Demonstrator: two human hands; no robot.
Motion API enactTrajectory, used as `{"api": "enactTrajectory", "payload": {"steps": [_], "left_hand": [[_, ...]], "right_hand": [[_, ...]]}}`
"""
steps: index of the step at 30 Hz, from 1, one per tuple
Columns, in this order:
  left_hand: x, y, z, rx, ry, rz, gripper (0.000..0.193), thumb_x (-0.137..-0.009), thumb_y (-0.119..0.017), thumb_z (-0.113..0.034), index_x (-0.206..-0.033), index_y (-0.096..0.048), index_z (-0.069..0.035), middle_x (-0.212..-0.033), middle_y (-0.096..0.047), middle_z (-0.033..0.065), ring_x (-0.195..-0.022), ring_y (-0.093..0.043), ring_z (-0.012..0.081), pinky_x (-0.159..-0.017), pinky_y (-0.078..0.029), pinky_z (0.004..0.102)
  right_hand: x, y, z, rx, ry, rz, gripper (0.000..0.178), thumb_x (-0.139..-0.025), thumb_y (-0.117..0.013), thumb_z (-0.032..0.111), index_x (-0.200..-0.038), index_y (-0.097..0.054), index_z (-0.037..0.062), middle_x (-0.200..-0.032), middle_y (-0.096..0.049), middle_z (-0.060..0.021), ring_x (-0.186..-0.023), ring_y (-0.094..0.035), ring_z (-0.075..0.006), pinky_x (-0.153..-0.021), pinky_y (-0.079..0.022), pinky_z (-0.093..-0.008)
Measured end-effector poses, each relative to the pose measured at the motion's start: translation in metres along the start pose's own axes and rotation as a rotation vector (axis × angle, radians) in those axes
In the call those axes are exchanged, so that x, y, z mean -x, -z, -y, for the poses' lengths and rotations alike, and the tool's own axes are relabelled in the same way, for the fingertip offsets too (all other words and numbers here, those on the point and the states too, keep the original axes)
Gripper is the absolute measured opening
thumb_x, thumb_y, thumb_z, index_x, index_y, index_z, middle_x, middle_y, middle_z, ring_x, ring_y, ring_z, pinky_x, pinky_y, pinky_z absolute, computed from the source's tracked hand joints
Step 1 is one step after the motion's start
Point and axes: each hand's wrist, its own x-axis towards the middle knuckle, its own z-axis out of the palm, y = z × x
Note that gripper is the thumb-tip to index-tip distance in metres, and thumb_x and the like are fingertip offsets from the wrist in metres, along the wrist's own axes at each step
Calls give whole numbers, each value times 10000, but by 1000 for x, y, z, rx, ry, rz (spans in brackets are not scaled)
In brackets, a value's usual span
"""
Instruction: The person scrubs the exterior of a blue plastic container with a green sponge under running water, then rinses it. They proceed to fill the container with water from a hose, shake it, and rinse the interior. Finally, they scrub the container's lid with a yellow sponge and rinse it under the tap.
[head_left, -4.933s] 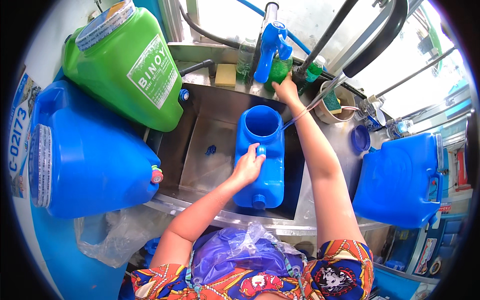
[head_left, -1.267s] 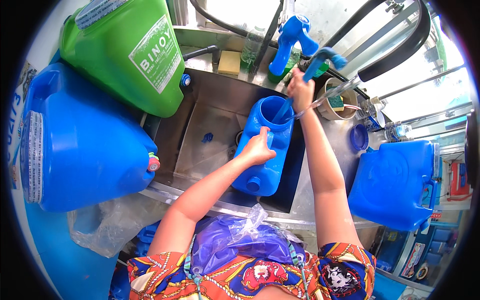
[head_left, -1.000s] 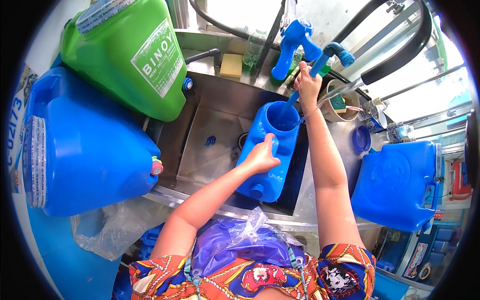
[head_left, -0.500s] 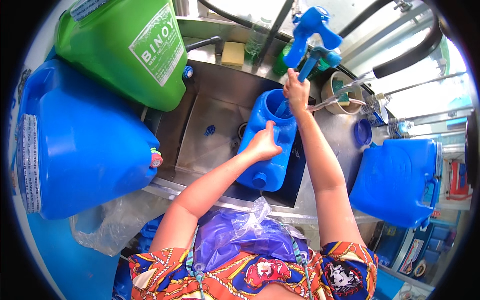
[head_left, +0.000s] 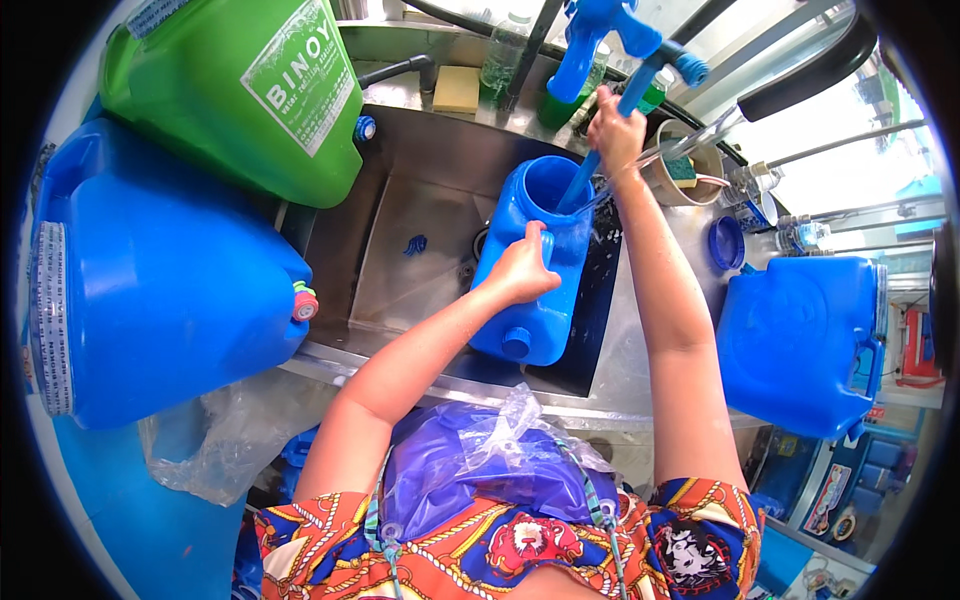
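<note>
A blue plastic water jug (head_left: 552,318) stands in the steel sink, its wide round mouth uncovered at the far end and a small capped spout at the near end. My left hand (head_left: 522,272) is closed around the jug's top handle. My right hand (head_left: 617,132) grips a blue pipe-like stick (head_left: 636,92) with a crosspiece at its top. The stick slants down into the jug's mouth; its lower end is hidden inside. A thin stream of water (head_left: 690,140) runs from a black-covered spout (head_left: 810,75) past my right wrist toward the mouth.
Big green (head_left: 230,110) and blue (head_left: 190,270) containers stand left of the sink. Another blue container (head_left: 795,340) sits at right, near a blue lid (head_left: 726,242) and a beige tub (head_left: 662,180). A yellow sponge (head_left: 456,90) and blue faucet (head_left: 600,40) are behind.
My right hand has moved up and to the right with the stick, which now leans more. My left hand keeps its hold on the jug's handle. The view has shifted slightly.
</note>
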Motion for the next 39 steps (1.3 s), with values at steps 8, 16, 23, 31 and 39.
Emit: {"api": "enactTrajectory", "payload": {"steps": [8,16,23,31,39], "left_hand": [[-6,-5,-8,-47,13,29,783,-665,-652,-129,-1343,-303,52,-972,-625,319,-939,-624,445,-833,-493,462],[-1,-12,-12,-12,4,15,782,-654,-655,-138,-1330,-311,52,-892,-631,301,-888,-629,440,-811,-494,464],[-4,-6,-12,-38,11,-4,750,-666,-622,-109,-1319,-309,87,-877,-640,308,-867,-644,438,-771,-508,477],[-4,-12,-14,15,20,2,791,-649,-653,-137,-1332,-308,63,-921,-637,303,-909,-641,430,-798,-504,460],[-4,-16,-14,7,23,-24,771,-659,-639,-127,-1321,-305,84,-922,-640,314,-909,-643,442,-800,-505,494]], "right_hand": [[7,-16,-11,110,-270,91,351,-919,-671,236,-647,-481,120,-495,-438,26,-375,-418,-85,-351,-329,-261],[-6,-17,2,139,-121,227,359,-935,-643,227,-630,-498,107,-486,-439,22,-370,-408,-94,-358,-319,-284],[8,-18,-12,5,-100,75,387,-938,-655,294,-651,-448,139,-495,-394,42,-382,-389,-86,-356,-291,-257],[3,12,-10,24,-482,41,268,-959,-609,255,-760,-488,123,-477,-381,23,-359,-394,-108,-336,-298,-270],[-3,12,3,-94,96,-152,318,-942,-650,257,-723,-466,117,-532,-417,19,-415,-375,-82,-375,-298,-243]]}}
